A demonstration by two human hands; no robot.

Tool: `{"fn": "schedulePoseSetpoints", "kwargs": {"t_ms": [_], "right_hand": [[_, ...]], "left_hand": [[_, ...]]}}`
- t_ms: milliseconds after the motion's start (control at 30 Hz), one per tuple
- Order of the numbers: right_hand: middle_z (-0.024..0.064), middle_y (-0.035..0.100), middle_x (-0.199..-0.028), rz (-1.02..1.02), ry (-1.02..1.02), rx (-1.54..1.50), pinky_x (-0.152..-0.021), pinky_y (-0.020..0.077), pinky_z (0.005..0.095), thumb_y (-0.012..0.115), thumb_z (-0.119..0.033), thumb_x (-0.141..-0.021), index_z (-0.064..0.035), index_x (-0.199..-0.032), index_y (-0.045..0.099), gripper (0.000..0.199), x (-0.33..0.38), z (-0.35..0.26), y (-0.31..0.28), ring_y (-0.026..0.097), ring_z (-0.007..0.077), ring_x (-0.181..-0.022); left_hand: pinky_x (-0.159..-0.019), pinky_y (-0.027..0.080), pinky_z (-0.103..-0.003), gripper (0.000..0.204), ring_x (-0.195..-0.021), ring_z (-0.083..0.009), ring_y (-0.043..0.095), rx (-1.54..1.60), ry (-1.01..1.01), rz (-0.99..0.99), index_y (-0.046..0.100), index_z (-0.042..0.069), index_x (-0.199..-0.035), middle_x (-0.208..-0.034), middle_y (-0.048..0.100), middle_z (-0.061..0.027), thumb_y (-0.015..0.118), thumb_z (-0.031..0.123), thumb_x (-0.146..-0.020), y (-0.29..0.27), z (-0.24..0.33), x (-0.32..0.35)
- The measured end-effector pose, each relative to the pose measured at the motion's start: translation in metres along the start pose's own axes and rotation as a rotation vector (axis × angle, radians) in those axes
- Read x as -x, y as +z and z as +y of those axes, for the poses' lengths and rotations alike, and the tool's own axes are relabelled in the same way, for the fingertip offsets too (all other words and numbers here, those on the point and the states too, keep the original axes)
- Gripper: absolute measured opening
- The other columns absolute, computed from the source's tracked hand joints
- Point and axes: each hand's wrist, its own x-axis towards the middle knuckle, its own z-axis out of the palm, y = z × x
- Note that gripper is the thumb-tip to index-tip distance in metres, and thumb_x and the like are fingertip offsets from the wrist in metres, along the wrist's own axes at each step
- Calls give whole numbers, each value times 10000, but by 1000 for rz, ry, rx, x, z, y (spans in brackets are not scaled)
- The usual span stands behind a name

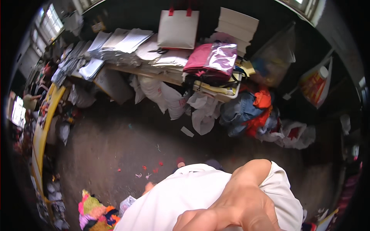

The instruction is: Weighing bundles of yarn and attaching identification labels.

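Note:
My right hand (239, 210) is raised very near the camera at the lower edge, its bare arm bent in front of my white shirt (177, 196). Its fingers look bent, but the lower edge cuts them off, so what they touch or hold is hidden. At the shirt's left edge shows a small patch of skin (148, 187), perhaps part of my left hand or arm; no fingers can be made out there. Below it on the floor lie a heap of colourful fluffy pieces (96, 210) and a clear plastic bag (126, 204).
Ahead, a long table holds paper stacks (123, 40), scissors (158, 50), a white bag (178, 29) and a folded maroon packet (212, 61). White sacks (169, 96) and blue and red cloth (246, 109) crowd beneath. A yellow-edged table (48, 127) stands left. Scraps (145, 168) dot the floor.

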Motion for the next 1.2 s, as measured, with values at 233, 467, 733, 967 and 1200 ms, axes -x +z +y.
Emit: {"fn": "schedulePoseSetpoints", "kwargs": {"t_ms": [233, 467, 733, 967, 1200], "right_hand": [[318, 439, -1443, 2, -209, 277, -1062, 356, 376, 682, -709, -748, 131, -1444, 362, 1137, 35, -42, -77, 514, 306, -1260], [13, 636, -873, 1474, -633, 731, -703, 443, 253, 664, -256, -959, -84, -933, 612, 181, 236, -138, -258, 514, 72, -653], [115, 602, -1096, 1923, 259, 737, -759, 538, 298, 634, -336, -972, -22, -1355, 374, 560, 376, -205, -470, 622, 174, -905], [13, 611, -784, 1838, 304, 998, -692, 455, 253, 619, -87, -882, -22, -1326, 404, 497, 359, -221, -515, 557, 103, -717], [-15, 571, -770, 1602, 167, 1367, -684, 435, 211, 612, 13, -876, -44, -1334, 430, 496, 317, -259, -494, 513, 52, -696]], "left_hand": [[-968, 492, -423, 643, -1136, -378, 603, 211, 718, 494, 412, -4, -1423, -1293, 578, -227, 690, 123, -858, -265, 342, -148], [-1179, 196, -529, 1137, -1471, -398, 210, -176, 1395, 740, 243, 91, -1535, -1599, 187, -211, 891, 253, -616, -263, 642, -82], [-1128, 314, -506, 817, -1398, -315, 410, -286, 1359, 781, 508, 129, -1411, -1475, 478, -122, 801, 104, -649, -248, 739, -87], [-1040, 433, -464, 607, -1261, -333, 566, 34, 1420, 799, 621, 73, -1294, -1297, 641, -118, 682, -12, -696, -284, 736, -86], [-897, 492, -271, 272, -1005, -146, 657, 723, 1232, 944, 644, -49, -1202, -1121, 707, -126, 600, -12, -936, -331, 735, -90]]}}
